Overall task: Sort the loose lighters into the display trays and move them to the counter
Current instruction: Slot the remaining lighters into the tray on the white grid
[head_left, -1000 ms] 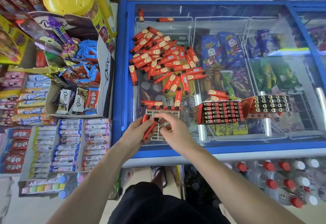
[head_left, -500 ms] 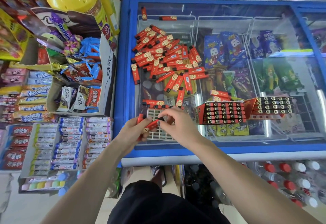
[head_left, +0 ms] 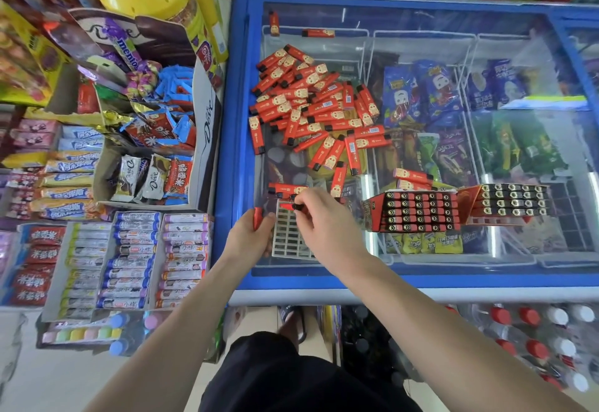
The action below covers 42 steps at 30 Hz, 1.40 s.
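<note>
Lighters, red and slim with black caps, lie in a loose heap on the glass lid of the blue-framed chest freezer, in the upper middle of the frame, well apart from both my hands. My right hand pinches one red lighter between thumb and fingertips, its long axis running left to right, black cap toward my palm. It hovers just over the far edge of the pale grey gridded plastic tray, which sits on the glass at lower centre. My left hand is closed on another red lighter, upright in the grip, while the same hand rests at the tray's left edge.

As I judge it, the held lighter must turn upright before it can drop into a slot, since the slots open upward and it lies flat. The right hand is nearer the empty cells. Room is tight on the left, where the freezer's blue rim runs close beside the tray. To the right there is bare glass before the two filled red display trays, standing side by side at centre right.
</note>
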Tool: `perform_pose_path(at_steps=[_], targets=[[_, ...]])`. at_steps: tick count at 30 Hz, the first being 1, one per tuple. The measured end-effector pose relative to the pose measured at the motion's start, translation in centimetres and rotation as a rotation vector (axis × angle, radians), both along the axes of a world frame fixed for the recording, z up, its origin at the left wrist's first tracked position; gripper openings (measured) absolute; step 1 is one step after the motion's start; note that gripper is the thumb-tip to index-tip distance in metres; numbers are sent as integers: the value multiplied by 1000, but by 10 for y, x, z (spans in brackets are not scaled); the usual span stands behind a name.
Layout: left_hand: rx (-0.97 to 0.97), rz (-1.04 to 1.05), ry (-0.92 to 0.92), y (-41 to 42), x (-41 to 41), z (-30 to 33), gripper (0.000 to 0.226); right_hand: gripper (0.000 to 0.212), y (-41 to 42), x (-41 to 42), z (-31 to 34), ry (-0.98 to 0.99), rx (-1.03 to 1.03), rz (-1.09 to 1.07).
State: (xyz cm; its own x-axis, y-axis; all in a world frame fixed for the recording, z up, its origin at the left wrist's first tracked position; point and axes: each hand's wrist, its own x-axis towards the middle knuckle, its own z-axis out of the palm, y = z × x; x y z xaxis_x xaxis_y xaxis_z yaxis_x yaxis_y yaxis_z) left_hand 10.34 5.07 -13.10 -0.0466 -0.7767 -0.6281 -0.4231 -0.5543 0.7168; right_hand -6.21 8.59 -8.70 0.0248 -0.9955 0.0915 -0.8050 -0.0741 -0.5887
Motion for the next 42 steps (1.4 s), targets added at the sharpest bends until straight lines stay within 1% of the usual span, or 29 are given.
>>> perform_pose_path(at_steps=[2, 5, 7, 10, 12, 16, 18, 21, 23, 25, 27, 29, 31, 33, 36, 39, 42], targets=[[19, -47, -5, 0, 0, 0, 27, 13, -3, 3, -7, 129, 4, 74], [25, -166, -60, 1, -2, 1, 18, 34, -4, 7, -18, 234, 23, 104], [16, -208, -91, 3, -3, 2, 11, 41, -4, 7, -21, 262, 8, 113], [0, -288, -145, 5, -4, 1, 16, 54, -6, 9, -22, 266, -24, 116], [-8, -298, -168, 7, -5, 1, 16, 60, -7, 10, -20, 266, -45, 127], [7, -264, -142, 8, -6, 2, 17, 49, -9, 11, -19, 271, -75, 174], [12, -260, -125, 8, -4, 2, 16, 43, -8, 12, -20, 286, -82, 169], [-18, -233, -81, 7, -1, 4, 11, 39, -6, 14, -22, 270, -92, 157], [-39, -191, -40, 7, -1, 7, 9, 35, -5, 15, -18, 205, -80, 116], [-29, -148, 23, 6, -1, 12, 5, 26, -3, 15, -11, 98, -77, 25], [13, -101, 110, 5, -2, 17, 7, 14, 2, 14, -6, -17, -67, -82], [58, -65, 198, 5, -2, 22, 9, 8, 7, 12, -6, -112, -21, -176], [70, -56, 252, 6, -3, 25, 8, 9, 11, 10, -8, -176, 38, -240], [70, -71, 291, 7, -4, 28, 5, 15, 14, 9, -10, -245, 113, -245], [54, -137, 312, 9, -6, 29, 15, 20, 17, 7, -12, -338, 189, -197], [35, -164, 277, 9, -6, 31, 15, 14, 18, 4, -13, -353, 153, -191], [-3, -117, 178, 6, -3, 31, 20, 14, 16, -2, -12, -314, 92, -198]])
